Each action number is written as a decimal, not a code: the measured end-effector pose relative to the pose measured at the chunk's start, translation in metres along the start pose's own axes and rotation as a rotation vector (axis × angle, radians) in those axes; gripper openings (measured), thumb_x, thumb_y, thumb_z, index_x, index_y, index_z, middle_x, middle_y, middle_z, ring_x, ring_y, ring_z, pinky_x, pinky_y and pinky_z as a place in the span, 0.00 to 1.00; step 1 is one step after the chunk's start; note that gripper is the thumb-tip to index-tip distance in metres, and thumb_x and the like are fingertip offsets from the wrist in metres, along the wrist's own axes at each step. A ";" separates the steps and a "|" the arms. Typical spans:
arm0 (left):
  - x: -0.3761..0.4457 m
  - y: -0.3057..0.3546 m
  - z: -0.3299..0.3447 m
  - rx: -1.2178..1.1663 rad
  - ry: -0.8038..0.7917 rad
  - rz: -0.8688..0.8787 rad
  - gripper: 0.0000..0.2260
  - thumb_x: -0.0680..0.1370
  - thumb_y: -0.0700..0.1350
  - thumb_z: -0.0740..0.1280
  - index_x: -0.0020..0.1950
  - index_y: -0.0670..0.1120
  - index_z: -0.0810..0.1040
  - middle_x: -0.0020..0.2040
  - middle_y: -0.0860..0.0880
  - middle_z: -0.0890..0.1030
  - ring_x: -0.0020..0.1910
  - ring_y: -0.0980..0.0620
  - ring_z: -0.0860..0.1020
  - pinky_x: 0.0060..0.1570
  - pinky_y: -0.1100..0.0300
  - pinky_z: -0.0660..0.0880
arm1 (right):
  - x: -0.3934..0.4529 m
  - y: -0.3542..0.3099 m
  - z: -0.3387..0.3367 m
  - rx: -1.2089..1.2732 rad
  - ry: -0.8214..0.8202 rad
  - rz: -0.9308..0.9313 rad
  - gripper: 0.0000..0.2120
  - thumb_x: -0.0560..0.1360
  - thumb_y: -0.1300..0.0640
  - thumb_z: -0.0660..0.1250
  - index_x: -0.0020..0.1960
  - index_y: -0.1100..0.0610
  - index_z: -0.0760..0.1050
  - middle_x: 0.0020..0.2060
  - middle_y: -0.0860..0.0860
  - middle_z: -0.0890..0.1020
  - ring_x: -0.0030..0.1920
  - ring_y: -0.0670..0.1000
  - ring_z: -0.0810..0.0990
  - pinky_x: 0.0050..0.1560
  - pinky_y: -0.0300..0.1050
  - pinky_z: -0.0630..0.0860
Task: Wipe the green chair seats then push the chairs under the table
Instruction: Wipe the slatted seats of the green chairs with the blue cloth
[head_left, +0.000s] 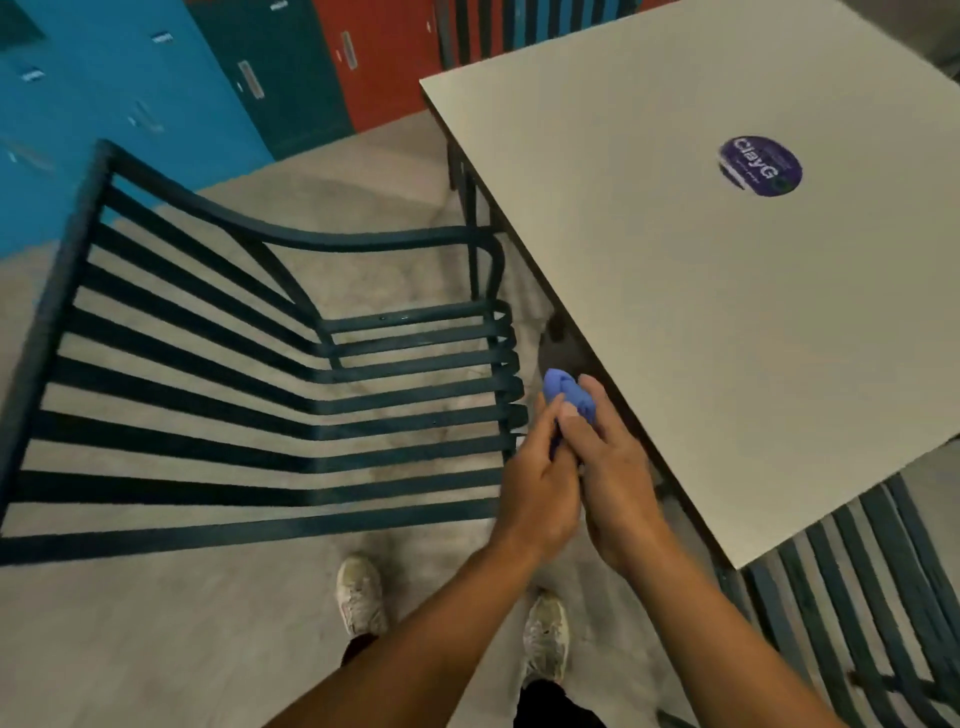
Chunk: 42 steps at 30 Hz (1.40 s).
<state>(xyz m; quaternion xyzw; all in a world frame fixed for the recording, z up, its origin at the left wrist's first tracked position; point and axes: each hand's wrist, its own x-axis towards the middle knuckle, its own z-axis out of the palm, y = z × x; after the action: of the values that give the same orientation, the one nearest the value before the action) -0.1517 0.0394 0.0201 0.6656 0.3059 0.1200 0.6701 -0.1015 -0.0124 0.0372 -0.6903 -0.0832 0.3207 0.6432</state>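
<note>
A dark green slatted metal chair (249, 384) stands on the floor left of the table, its seat slats (415, 395) facing the table edge. A bunched blue cloth (566, 392) is pinched between both hands just past the seat's front edge, beside the table's near side. My left hand (540, 478) and my right hand (618, 467) press together around the cloth, fingers closed on it. The beige square table (727, 312) fills the right. A second green slatted chair (862, 597) sits partly under the table's near right corner.
A round purple sticker (760, 166) lies on the tabletop. Blue, teal and red lockers (208, 67) line the far wall. Another chair back (519, 26) shows behind the table. My two shoes (363, 597) stand on grey carpet below the chair.
</note>
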 end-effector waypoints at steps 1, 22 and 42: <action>0.001 -0.002 -0.023 0.075 -0.005 0.047 0.17 0.83 0.49 0.56 0.72 0.57 0.67 0.63 0.60 0.75 0.59 0.67 0.74 0.59 0.70 0.71 | 0.003 0.002 0.016 -0.026 -0.006 -0.026 0.14 0.78 0.49 0.64 0.56 0.29 0.72 0.52 0.35 0.81 0.53 0.36 0.79 0.46 0.29 0.75; 0.224 -0.168 -0.324 1.300 -0.082 0.095 0.26 0.82 0.53 0.50 0.77 0.45 0.51 0.78 0.42 0.53 0.77 0.41 0.50 0.73 0.40 0.48 | 0.257 0.102 0.156 -1.044 0.147 0.039 0.19 0.76 0.64 0.58 0.66 0.57 0.73 0.59 0.62 0.78 0.60 0.63 0.75 0.61 0.53 0.70; 0.281 -0.372 -0.338 1.455 -0.060 0.031 0.25 0.83 0.53 0.47 0.77 0.41 0.55 0.75 0.38 0.61 0.74 0.39 0.58 0.74 0.44 0.49 | 0.422 0.300 0.274 -1.361 -0.071 -0.157 0.25 0.79 0.56 0.55 0.75 0.47 0.57 0.77 0.57 0.49 0.76 0.59 0.44 0.73 0.59 0.43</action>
<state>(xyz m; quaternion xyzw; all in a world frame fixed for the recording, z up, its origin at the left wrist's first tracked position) -0.2158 0.4443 -0.3850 0.9499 0.2803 -0.1227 0.0643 -0.0119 0.3917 -0.3778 -0.9218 -0.3369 0.1720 0.0846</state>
